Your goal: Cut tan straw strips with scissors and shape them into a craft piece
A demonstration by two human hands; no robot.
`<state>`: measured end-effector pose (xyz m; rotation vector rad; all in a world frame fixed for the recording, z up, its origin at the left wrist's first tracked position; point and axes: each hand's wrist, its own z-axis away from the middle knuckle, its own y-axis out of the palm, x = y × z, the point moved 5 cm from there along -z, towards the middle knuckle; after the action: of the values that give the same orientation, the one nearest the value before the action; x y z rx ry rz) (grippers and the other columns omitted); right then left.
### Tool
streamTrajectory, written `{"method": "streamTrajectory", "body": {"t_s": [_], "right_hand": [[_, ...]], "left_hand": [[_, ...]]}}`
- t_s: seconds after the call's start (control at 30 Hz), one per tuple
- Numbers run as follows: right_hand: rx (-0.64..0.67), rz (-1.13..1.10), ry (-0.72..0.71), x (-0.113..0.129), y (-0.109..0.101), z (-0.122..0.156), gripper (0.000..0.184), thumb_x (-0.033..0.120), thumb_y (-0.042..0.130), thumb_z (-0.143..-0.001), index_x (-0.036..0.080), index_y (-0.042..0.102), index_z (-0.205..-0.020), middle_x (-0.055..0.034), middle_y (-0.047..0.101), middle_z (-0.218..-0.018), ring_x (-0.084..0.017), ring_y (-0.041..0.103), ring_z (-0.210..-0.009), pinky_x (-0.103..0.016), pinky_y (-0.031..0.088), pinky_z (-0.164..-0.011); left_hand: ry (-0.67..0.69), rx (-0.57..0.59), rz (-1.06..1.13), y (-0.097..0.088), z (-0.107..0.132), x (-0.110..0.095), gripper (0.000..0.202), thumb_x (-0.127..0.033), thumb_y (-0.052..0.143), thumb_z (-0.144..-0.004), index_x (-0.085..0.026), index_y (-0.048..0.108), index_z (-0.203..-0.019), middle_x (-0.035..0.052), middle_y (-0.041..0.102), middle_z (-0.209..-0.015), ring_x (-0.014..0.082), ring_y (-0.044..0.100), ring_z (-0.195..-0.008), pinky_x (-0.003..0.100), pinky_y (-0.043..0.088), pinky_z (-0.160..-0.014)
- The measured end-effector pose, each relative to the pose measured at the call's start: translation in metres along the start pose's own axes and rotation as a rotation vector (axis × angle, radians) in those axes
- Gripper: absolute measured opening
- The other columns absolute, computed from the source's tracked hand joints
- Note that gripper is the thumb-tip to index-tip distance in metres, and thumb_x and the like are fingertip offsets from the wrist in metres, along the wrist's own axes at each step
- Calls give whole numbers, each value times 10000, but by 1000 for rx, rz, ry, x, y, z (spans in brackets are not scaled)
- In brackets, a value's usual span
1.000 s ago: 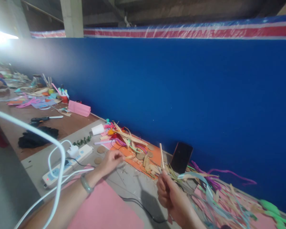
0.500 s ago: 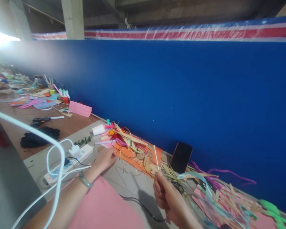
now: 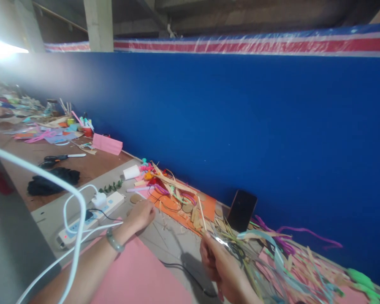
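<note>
My right hand point(image 3: 217, 259) pinches a thin pale wooden stick point(image 3: 201, 211), which points up and tilts to the left. Just beyond that hand lies a pair of scissors point(image 3: 221, 241) with shiny blades, partly covered. My left hand point(image 3: 144, 217), with a bangle on its wrist, rests closed on the grey tabletop; its fingers are curled, and whatever may be inside is hidden. Under the left forearm spreads a sheet of pink paper point(image 3: 139, 274). Behind the hands, an orange sheet point(image 3: 174, 213) carries wood scraps, round wooden discs and dry strips.
A white power strip point(image 3: 109, 207) with plugs and cables sits at the left, and a thick white cable point(image 3: 79, 215) arches in front. A phone point(image 3: 242, 210) leans on the blue partition point(image 3: 224, 118). Coloured strips point(image 3: 304, 270) pile up at right. Black cloth point(image 3: 53, 180) lies at left.
My right hand has shifted slightly left and down, and the stick in it leans further left. The scissors' blades now show beside it. My left hand has hardly moved.
</note>
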<state>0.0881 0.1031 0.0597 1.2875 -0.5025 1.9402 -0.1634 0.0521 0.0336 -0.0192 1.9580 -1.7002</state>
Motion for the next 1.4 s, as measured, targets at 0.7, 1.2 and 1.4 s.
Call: {"method": "streamTrajectory", "body": {"t_s": [0.7, 1.2, 1.4], "right_hand": [[34, 45, -53, -13, 10, -4, 404, 570, 642, -711, 204, 469, -711, 128, 249, -457, -39, 119, -396, -202, 57, -388], [35, 156, -139, -20, 17, -7, 373, 528, 652, -754, 203, 474, -706, 124, 242, -434, -47, 156, -382, -214, 78, -393], [-49, 196, -193, -12, 3, -10, 340, 509, 662, -717, 194, 534, -698, 106, 265, -471, -57, 191, -412, -211, 137, -416]], "left_hand": [[118, 242, 979, 2, 24, -47, 155, -313, 624, -758, -163, 624, -792, -4, 649, -738, 134, 580, -705, 230, 427, -669], [103, 413, 1418, 32, 52, -85, 272, -388, 660, -784, -161, 514, -816, 26, 654, -708, 109, 579, -583, 231, 429, -582], [60, 392, 1350, 22, 52, -87, 336, -470, 648, -758, -149, 555, -726, 24, 646, -641, 106, 555, -534, 219, 408, -536]]}}
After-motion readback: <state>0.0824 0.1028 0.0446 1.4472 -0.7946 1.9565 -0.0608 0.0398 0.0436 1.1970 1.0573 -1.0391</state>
